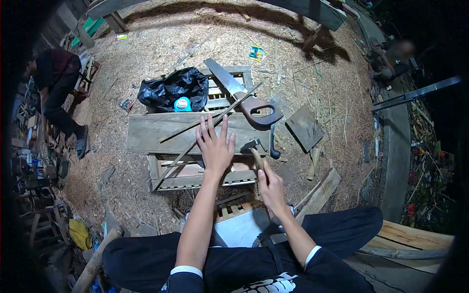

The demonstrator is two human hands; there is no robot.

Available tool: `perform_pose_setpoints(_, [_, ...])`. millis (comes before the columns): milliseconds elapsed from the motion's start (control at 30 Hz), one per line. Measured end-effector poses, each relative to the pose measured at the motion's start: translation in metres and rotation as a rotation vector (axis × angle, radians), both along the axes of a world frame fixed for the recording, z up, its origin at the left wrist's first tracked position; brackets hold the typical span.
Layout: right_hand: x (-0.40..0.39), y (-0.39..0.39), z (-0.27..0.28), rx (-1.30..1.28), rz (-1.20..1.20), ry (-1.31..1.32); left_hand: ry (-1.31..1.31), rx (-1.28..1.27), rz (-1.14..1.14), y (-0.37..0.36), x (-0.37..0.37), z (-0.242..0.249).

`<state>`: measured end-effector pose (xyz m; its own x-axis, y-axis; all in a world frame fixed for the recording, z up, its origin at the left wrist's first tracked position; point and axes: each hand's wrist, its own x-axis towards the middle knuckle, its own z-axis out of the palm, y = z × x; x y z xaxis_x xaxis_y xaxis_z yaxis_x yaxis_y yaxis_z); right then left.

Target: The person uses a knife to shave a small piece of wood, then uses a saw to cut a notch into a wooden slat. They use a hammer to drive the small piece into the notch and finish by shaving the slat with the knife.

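Note:
My left hand [215, 149] lies with its fingers spread across a wide wooden board [146, 132] and over a thin wooden strip [181, 133] that slants up to the right. In my right hand [272, 188] is the wooden handle of a hammer [257, 155], its dark head resting at or just above the board's near edge. A handsaw [229, 80] with a brown grip lies beyond, partly under the strip. Beside it are a black plastic bag [171, 90] and a blue round tape measure [182, 104]. A slatted wooden crate [161, 171] supports the board.
Wood shavings cover the ground. A square wood piece [305, 128] and a plank offcut [322, 193] lie to the right. One person [56, 88] bends at the far left; another person [391, 61] sits at the upper right. A wooden beam [312, 12] crosses the top.

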<state>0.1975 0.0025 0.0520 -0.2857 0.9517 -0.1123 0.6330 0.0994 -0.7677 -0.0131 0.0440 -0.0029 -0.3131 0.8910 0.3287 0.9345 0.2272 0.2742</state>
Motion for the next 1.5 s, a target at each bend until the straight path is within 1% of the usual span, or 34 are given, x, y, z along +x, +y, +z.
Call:
perform_pose_setpoints(33, [-0.003,0.002,0.0,0.002,0.006,0.004,-0.003,0.005,0.001,0.001,-0.001,-0.001])
perform_pose_setpoints(133, [-0.007,-0.002,0.012,0.267,-0.024,0.107,-0.01,-0.002,0.007,-0.002,0.0,-0.002])
perform_pose_setpoints(167, [-0.007,-0.003,0.02,0.141,-0.016,0.042,-0.007,-0.001,0.008,-0.001,0.001,0.0])
perform_pose_setpoints(200, [-0.004,-0.003,0.013,0.143,-0.02,0.041,-0.007,0.001,0.004,-0.001,0.002,0.0])
perform_pose_setpoints(267, [0.001,-0.003,-0.01,0.105,-0.005,-0.053,0.001,0.008,0.004,-0.001,0.001,0.0])
perform_pose_setpoints(300, [-0.002,-0.004,-0.005,0.169,0.004,-0.036,0.004,0.013,0.009,-0.001,0.001,0.0])
perform_pose_setpoints(400, [-0.007,-0.007,0.006,0.249,-0.005,0.043,0.006,0.01,0.01,0.0,0.001,-0.001])
perform_pose_setpoints(433, [-0.005,-0.008,0.003,0.203,0.011,-0.057,0.004,0.008,0.006,-0.001,0.002,-0.001])
perform_pose_setpoints(567, [-0.005,-0.006,0.006,0.167,0.027,-0.117,0.011,0.02,0.013,0.0,-0.001,-0.001])
perform_pose_setpoints(600, [-0.006,-0.008,0.006,0.162,0.028,-0.118,0.006,0.014,0.012,0.0,-0.001,-0.002])
perform_pose_setpoints(667, [-0.007,-0.01,0.006,0.25,-0.01,-0.059,-0.003,0.011,0.004,0.0,0.002,-0.002])
perform_pose_setpoints(767, [-0.003,-0.008,-0.003,0.203,0.022,-0.137,0.009,0.023,0.01,0.001,0.001,-0.001])
perform_pose_setpoints(867, [-0.008,-0.009,0.011,0.22,0.012,-0.079,0.006,0.043,0.009,0.0,0.001,-0.003])
perform_pose_setpoints(1000, [-0.006,-0.008,0.005,0.176,-0.011,-0.135,-0.005,0.021,0.011,0.0,0.002,0.0])
perform_pose_setpoints(1100, [-0.006,-0.007,0.009,0.233,0.01,-0.129,-0.002,0.024,0.014,0.001,0.002,0.0])
perform_pose_setpoints(1167, [-0.009,-0.007,0.012,0.338,-0.039,-0.039,-0.001,0.029,0.016,0.001,0.001,0.001])
perform_pose_setpoints(1200, [-0.008,-0.008,0.01,0.336,-0.04,-0.04,-0.002,0.021,0.016,0.0,0.001,0.001])
perform_pose_setpoints(1267, [-0.006,-0.007,0.006,0.278,0.054,-0.262,-0.001,0.02,0.011,0.002,0.003,0.002])
perform_pose_setpoints(1300, [-0.008,-0.006,0.01,0.283,0.053,-0.258,-0.002,0.027,0.01,0.002,0.002,0.002])
perform_pose_setpoints(1367, [-0.011,-0.008,0.021,0.28,0.009,-0.154,-0.003,0.024,0.017,0.0,0.001,-0.001])
perform_pose_setpoints(1400, [-0.012,-0.008,0.019,0.279,0.011,-0.155,0.0,0.03,0.017,0.001,0.001,-0.001])
perform_pose_setpoints(1467, [-0.01,-0.009,0.013,0.253,0.017,-0.218,-0.001,0.035,0.013,0.0,0.003,0.0])
perform_pose_setpoints(1500, [-0.01,-0.007,0.011,0.235,0.058,-0.268,-0.003,0.027,0.014,0.0,0.004,0.001])
